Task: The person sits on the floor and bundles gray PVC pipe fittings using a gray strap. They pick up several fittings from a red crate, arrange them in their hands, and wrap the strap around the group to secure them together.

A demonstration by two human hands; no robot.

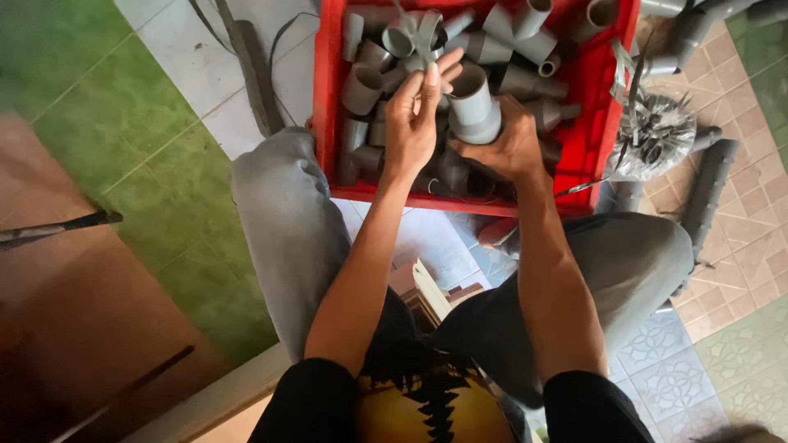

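Now both my hands work over the red crate [327,98] of grey pipe pieces.
My right hand [507,146] wraps tight around a grey pipe fitting [474,105], just above the crate's middle. At nine o'clock from it, my left hand [413,123] pinches a thin grey strip [419,33] that sticks up toward twelve.

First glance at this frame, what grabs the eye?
The bright red crate at top centre, heaped with grey pipe fittings. Just above it, the right hand holds a grey pipe fitting, open end up, while the left hand pinches a thin grey strip beside it. At the crate's right sits a clear bag of dark scraps.
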